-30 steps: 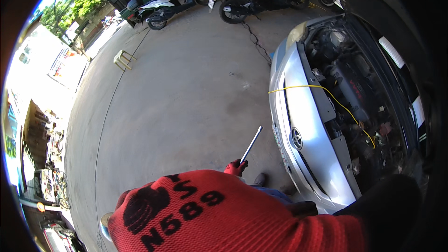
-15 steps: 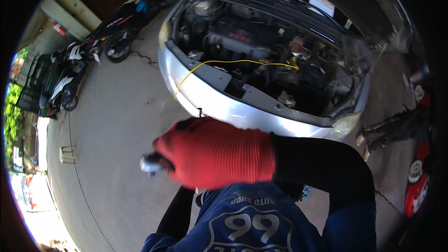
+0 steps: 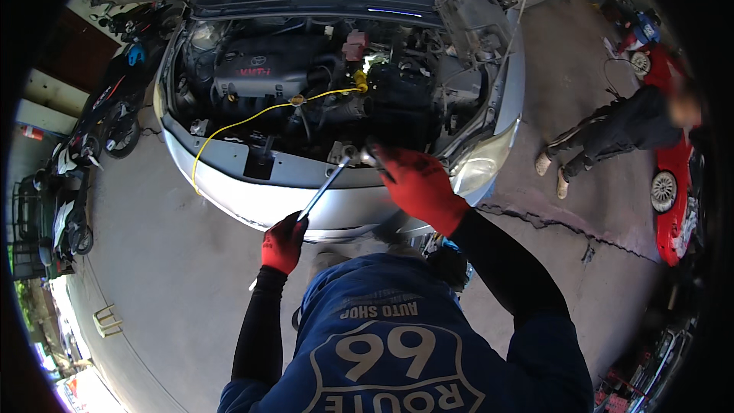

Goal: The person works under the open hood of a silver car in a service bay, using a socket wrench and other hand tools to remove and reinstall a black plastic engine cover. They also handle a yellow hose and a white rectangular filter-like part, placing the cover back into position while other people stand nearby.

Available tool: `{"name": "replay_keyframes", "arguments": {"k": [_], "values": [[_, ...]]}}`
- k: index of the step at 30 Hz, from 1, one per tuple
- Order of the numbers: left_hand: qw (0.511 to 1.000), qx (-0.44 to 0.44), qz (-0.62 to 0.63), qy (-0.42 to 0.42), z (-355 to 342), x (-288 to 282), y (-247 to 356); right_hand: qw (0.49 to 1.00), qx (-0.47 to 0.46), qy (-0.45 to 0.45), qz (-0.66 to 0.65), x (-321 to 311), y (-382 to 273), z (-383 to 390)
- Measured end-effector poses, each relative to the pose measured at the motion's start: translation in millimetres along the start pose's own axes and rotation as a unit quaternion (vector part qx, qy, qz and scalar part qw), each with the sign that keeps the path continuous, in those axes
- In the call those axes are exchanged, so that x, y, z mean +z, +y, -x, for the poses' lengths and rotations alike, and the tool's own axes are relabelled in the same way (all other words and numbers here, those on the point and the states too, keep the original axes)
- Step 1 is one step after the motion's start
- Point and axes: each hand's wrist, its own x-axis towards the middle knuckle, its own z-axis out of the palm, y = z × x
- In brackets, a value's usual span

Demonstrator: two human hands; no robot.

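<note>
My left hand point(image 3: 284, 242), in a red-and-black glove, is closed on a long chrome bar point(image 3: 325, 187), which slants up toward the silver car's front edge. My gloved right hand point(image 3: 420, 193) is closed on a short metal tool point(image 3: 368, 156) beside the bar's upper end; its handle is mostly hidden by my fingers. Both hands are over the bumper point(image 3: 229, 199), in front of the open engine bay with its dark engine cover point(image 3: 264, 69). A yellow cord point(image 3: 252, 116) runs from a yellow fitting in the bay over the front edge.
A person point(image 3: 612, 130) in dark clothing stands to the right, near a red car point(image 3: 673, 229). Motorbikes point(image 3: 115, 126) line the left side. A stool point(image 3: 107, 321) is at the lower left. A cracked stretch of concrete floor point(image 3: 550, 245) lies to the right.
My view has turned to face the car's front. My right hand has moved up and forward to the bar's upper end, and my left hand now shows holding the bar over the bumper.
</note>
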Motion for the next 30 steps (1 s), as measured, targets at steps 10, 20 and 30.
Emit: {"name": "replay_keyframes", "arguments": {"k": [10, 20, 30], "values": [[0.996, 0.043, 0.002, -0.084, -52.6, -16.0, 24.4, 0.965, 0.180, 0.046, -0.183, -18.0, -2.7, -4.7], [0.844, -0.169, 0.218, -0.459, -77.5, -65.7, 13.0, 0.986, 0.105, 0.024, -0.124, -15.5, -21.7, 23.1], [0.906, 0.420, -0.008, -0.042, -154.4, -23.1, 98.6, 0.875, 0.363, 0.115, -0.298, -121.6, -59.7, 7.4]]}}
